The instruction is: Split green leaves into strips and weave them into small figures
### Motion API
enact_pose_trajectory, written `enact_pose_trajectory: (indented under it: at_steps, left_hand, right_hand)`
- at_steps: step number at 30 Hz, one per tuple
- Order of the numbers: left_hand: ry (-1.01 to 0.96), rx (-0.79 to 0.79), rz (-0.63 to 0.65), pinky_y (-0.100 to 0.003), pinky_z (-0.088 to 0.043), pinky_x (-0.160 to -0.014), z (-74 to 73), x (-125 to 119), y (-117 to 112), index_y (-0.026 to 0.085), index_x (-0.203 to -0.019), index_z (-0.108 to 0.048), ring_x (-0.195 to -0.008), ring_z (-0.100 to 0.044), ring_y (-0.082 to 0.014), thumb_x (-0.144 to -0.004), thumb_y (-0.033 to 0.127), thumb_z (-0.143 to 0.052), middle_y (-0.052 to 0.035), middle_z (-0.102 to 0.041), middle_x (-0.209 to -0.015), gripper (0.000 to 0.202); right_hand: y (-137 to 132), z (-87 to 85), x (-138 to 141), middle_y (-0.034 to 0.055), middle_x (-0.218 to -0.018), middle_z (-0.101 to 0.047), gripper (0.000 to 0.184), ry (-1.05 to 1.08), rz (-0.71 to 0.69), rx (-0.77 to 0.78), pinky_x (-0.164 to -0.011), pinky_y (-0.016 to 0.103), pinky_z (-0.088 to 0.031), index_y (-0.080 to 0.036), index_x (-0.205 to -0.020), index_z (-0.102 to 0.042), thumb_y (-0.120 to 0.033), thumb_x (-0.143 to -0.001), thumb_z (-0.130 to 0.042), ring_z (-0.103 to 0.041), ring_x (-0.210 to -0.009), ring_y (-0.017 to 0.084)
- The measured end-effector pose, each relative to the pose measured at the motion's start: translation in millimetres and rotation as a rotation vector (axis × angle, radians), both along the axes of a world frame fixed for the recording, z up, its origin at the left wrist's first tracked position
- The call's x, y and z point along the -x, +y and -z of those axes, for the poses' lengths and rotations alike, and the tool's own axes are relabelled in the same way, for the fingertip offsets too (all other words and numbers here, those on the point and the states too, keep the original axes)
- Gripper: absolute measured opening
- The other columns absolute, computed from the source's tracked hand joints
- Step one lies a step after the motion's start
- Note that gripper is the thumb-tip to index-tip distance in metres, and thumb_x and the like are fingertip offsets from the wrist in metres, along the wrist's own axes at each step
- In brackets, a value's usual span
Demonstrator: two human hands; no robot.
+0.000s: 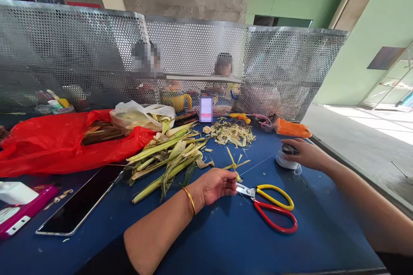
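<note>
Husk piece point(235, 166) is showing its crossed strips over the blue table point(325, 245), just beyond the nearer left hand point(221, 185), whose closed fingers are pinching its near end. Well to its right, the right hand point(306, 154) is gripping a thread spool point(287, 162) with curved fingers, and fine thread point(260, 164) is stretching between husk and spool.

Daylight falls from the right, leaving near-white patches on the concrete floor point(351, 118). The blue desk point(196, 245) is moderately lit, with soft shadow under the left hand point(217, 185). The perforated screen point(196, 45) catches pale glare; the upper left corner is dark. Wide-angle stretching affects the edges, and pixelation covers two heads point(223, 65).
</note>
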State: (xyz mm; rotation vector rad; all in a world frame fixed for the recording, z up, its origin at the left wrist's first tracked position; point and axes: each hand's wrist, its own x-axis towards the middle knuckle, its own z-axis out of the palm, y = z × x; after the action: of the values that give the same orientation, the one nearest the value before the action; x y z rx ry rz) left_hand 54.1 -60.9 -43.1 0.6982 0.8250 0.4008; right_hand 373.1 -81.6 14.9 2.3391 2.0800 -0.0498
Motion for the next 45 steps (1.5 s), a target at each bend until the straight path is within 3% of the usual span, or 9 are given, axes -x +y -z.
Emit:
enact_pose_trajectory:
  at_steps: [6, 8, 10, 14, 20, 23, 26, 32, 45]
  left_hand:
    - [0.008, 0.012, -0.012, -0.019, -0.051, -0.056, -4.6, 2.9, 1.1, 0.009, -0.067, -0.063, -0.049, -0.057, -0.0077, -0.083, 0.012, -0.058, -0.0005, -0.059, -0.057, 0.017]
    - [0.007, 0.016, -0.010, -0.019, -0.051, -0.055, -4.6, 3.1, 1.4, 0.010, -0.067, -0.063, -0.049, -0.057, -0.0077, -0.084, 0.011, -0.057, -0.0006, -0.059, -0.056, 0.018]
    - [0.003, 0.019, -0.006, -0.019, -0.052, -0.055, -3.9, 2.9, 1.5, 0.009, -0.067, -0.063, -0.049, -0.057, -0.0077, -0.084, 0.011, -0.055, -0.0008, -0.059, -0.057, 0.019]
    - [-0.013, 0.016, 0.002, -0.020, -0.052, -0.056, -2.7, 2.9, 0.6, 0.009, -0.067, -0.063, -0.049, -0.057, -0.0075, -0.083, 0.011, -0.056, -0.0008, -0.060, -0.057, 0.018]
    - [-0.027, 0.004, 0.010, -0.020, -0.052, -0.057, -4.2, 4.3, -0.6, 0.009, -0.066, -0.063, -0.051, -0.058, -0.0081, -0.083, 0.011, -0.056, -0.0016, -0.061, -0.059, 0.018]
    - [-0.035, -0.002, 0.013, -0.020, -0.051, -0.057, -2.4, 3.9, 0.3, 0.010, -0.067, -0.063, -0.051, -0.058, -0.0081, -0.082, 0.012, -0.059, -0.0015, -0.061, -0.060, 0.016]
    - [-0.035, -0.006, 0.017, -0.020, -0.051, -0.057, 0.3, 2.7, 0.8, 0.010, -0.067, -0.063, -0.050, -0.058, -0.0081, -0.081, 0.012, -0.059, -0.0012, -0.061, -0.059, 0.015]
    - [-0.017, -0.010, 0.028, -0.020, -0.051, -0.057, 0.1, 2.1, -1.2, 0.010, -0.067, -0.062, -0.051, -0.058, -0.0082, -0.082, 0.013, -0.058, -0.0011, -0.061, -0.059, 0.015]
    - [-0.003, -0.005, 0.035, -0.021, -0.050, -0.058, -5.9, 1.6, -5.4, 0.010, -0.066, -0.062, -0.051, -0.057, -0.0075, -0.081, 0.012, -0.060, -0.0003, -0.059, -0.059, 0.015]
  right_hand:
    - [-34.2, 10.3, 38.8, 0.0170, -0.129, -0.055, 0.052, -0.209, -0.052, -0.417, -0.098, 0.049, -0.038, -0.015, -0.128, -0.053, -0.036, -0.081, -0.053, -0.047, -0.121, 0.037]
    - [-58.2, 18.0, 61.8, 0.0126, -0.109, -0.065, 0.036, -0.033, -0.161, -0.200, -0.084, 0.040, -0.047, -0.019, -0.115, -0.061, -0.034, -0.084, -0.048, -0.061, -0.098, 0.029]
    - [-80.9, 28.4, 84.9, 0.0078, -0.104, -0.066, 0.033, 0.146, -0.301, 0.057, -0.076, 0.033, -0.049, -0.023, -0.113, -0.060, -0.027, -0.082, -0.048, -0.063, -0.090, 0.023]
    - [-105.5, 44.6, 111.7, 0.0104, -0.110, -0.063, 0.064, 0.150, -0.242, 0.078, -0.084, 0.036, -0.046, -0.020, -0.129, -0.049, -0.007, -0.067, -0.045, -0.061, -0.098, 0.025]
    - [-123.3, 46.2, 91.3, 0.0108, -0.118, -0.066, 0.074, 0.345, -0.106, 0.206, -0.090, 0.040, -0.047, -0.021, -0.139, -0.043, -0.006, -0.067, -0.048, -0.062, -0.105, 0.029]
    - [-135.7, 41.8, 73.0, 0.0070, -0.124, -0.065, 0.058, 0.728, -0.011, 0.277, -0.095, 0.035, -0.048, -0.023, -0.137, -0.049, -0.026, -0.079, -0.055, -0.061, -0.112, 0.027]
    - [-145.3, 34.0, 58.7, 0.0072, -0.122, -0.067, 0.059, 0.935, 0.128, 0.295, -0.090, 0.034, -0.052, -0.022, -0.128, -0.060, -0.050, -0.076, -0.064, -0.063, -0.107, 0.030]
    - [-154.7, 32.3, 35.8, 0.0080, -0.097, -0.074, 0.071, 1.042, 0.403, 0.257, -0.048, 0.029, -0.056, -0.027, -0.128, -0.060, -0.065, -0.068, -0.064, -0.068, -0.072, 0.026]
    - [-121.8, 32.2, 46.1, 0.0102, -0.076, -0.073, 0.051, 0.977, 0.360, 0.208, -0.046, 0.033, -0.055, -0.026, -0.094, -0.073, -0.066, -0.064, -0.063, -0.066, -0.062, 0.027]
